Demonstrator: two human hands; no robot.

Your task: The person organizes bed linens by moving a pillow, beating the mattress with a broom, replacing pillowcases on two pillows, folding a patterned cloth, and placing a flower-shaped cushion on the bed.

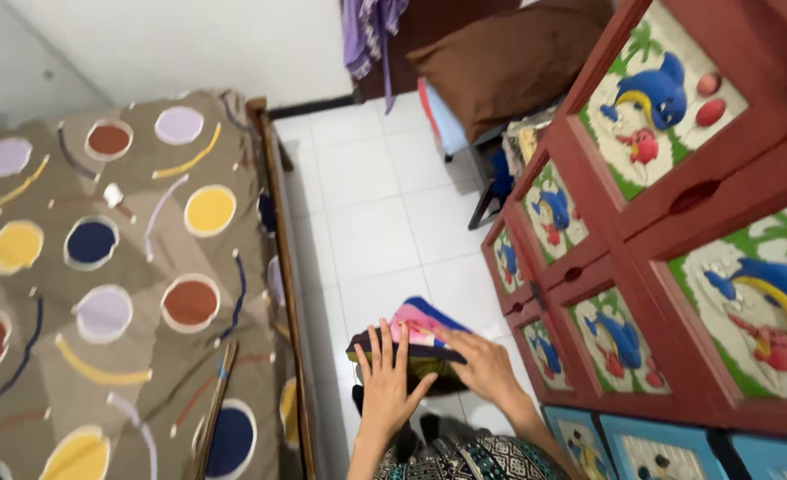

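**Both hands flat on a stack of folded clothes, tight bedroom aisle**

Looking down a narrow strip of white tiled floor (367, 222), bed on the left, cabinet on the right. Pretty cramped.

Left hand (385, 378) laid palm-down on the near side of a stack of folded clothes (420, 342), fingers spread and straight, not curled around anything. Right hand (482, 364) pressing flat on the stack's right side, fingers pointing in toward the pink top layer. So: open palms resting on fabric, no pinch, no clamp. Stack itself sitting low in the aisle, just beside the bed frame and near the cabinet's bottom drawers; pink and blue on top, dark and olive layers under that. Can't tell what's underneath holding it up, maybe a lap, since a bit of patterned black-and-white fabric (482, 458) shows right below the wrists.

Bed sheet (118, 267) is brownish-grey with big circles in yellow, navy, rust and lilac, plus curved streaks. Wooden bed rail (282, 267) along its edge.

Red cabinet (642, 231) with cartoon dolphin panels on the drawer fronts, a couple of blue-framed ones lowest down.

Further back: brown pillow (509, 58) piled against the wall, purple cloth (367, 31) hanging, plain white wall.
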